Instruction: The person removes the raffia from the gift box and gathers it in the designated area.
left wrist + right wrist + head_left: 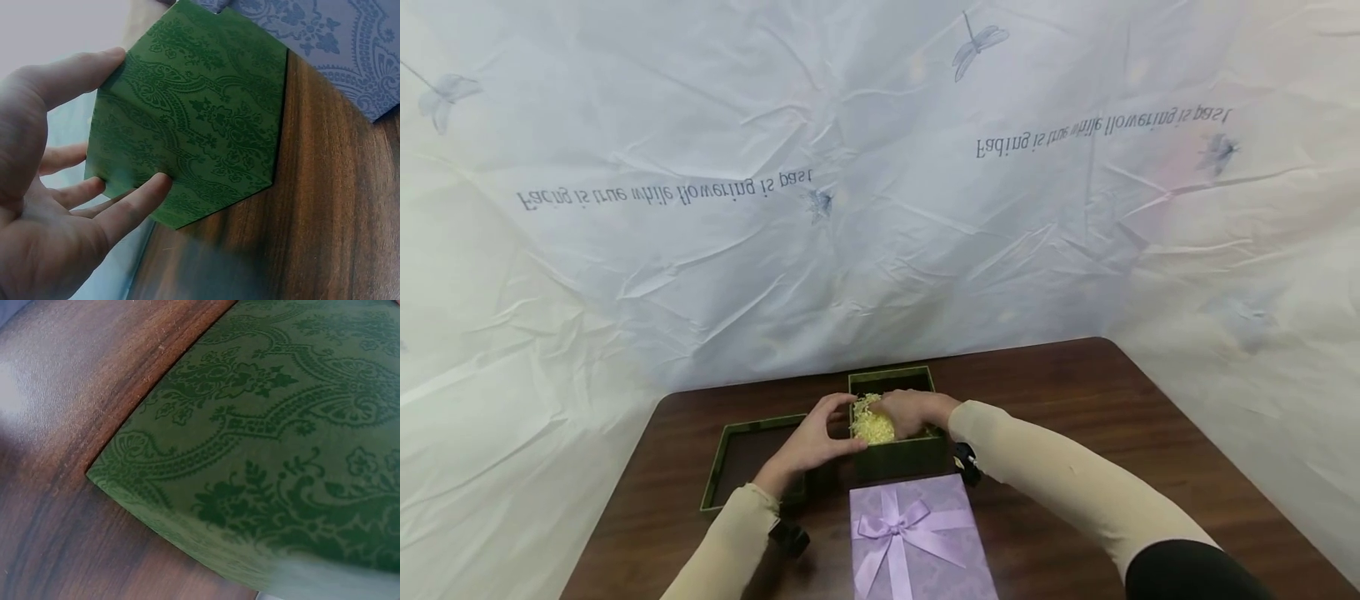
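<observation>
Upside-down line "Fading is true while flowering is past" is printed on wrinkled white dragonfly-patterned backdrop sheet (880,208). Open dark green damask-patterned cardboard box (901,454) is set mid-way on dark brown wooden table (1150,433). Left hand (816,440) is spread against box's left wall, thumb on rim. Right hand (910,412) is laid inside on pale yellow shredded paper filling (871,427); grip cannot be told. Green lid (752,458) is lying left, lilac ribboned gift box (917,537) in front. Damask pattern is shown only in wrist views.
</observation>
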Demonstrator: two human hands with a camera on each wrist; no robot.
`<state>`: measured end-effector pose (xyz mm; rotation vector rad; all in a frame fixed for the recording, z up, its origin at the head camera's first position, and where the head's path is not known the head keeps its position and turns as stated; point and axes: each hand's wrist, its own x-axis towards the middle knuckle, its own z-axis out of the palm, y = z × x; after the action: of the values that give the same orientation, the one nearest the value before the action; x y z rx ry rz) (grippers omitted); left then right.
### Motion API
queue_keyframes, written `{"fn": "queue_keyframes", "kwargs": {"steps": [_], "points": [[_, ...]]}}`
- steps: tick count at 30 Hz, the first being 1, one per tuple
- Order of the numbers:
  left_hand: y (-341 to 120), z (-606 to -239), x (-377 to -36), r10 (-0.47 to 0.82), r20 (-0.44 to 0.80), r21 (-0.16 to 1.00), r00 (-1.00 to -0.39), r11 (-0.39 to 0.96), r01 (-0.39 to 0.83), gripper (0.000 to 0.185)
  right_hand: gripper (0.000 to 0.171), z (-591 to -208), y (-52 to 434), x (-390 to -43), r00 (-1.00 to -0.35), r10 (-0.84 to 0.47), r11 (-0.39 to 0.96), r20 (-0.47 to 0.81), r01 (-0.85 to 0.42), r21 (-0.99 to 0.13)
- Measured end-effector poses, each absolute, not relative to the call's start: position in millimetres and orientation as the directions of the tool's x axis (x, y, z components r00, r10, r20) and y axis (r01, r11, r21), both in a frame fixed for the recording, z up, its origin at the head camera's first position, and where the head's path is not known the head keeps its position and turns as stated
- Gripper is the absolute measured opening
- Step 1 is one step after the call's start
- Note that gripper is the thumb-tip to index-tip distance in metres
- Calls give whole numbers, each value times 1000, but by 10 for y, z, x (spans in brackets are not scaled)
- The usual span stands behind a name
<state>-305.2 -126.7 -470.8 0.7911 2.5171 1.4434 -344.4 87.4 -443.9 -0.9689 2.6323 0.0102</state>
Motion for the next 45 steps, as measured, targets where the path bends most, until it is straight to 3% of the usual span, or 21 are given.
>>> {"fn": "queue_keyframes", "kwargs": {"steps": [16,31,37,45], "points": [[-1275,-4703,-3029,498,117,840,-859,412,353,78,68,-4483,832,-3467,-726,-598,788,-339,-610,-83],[-1275,-4677,-2990,490,105,833,-865,431,346,76,55,-4497,847,-3444,-711,-640,754,-292,-654,-61],[-1297,-4659,-2965,494,107,838,-863,422,345,78,48,-4478,847,-3422,-706,-652,751,-275,-653,-104],[-1292,-4703,-3018,495,99,829,-863,438,347,79,59,-4466,858,-3417,-771,-569,821,-287,-552,-147]]}}
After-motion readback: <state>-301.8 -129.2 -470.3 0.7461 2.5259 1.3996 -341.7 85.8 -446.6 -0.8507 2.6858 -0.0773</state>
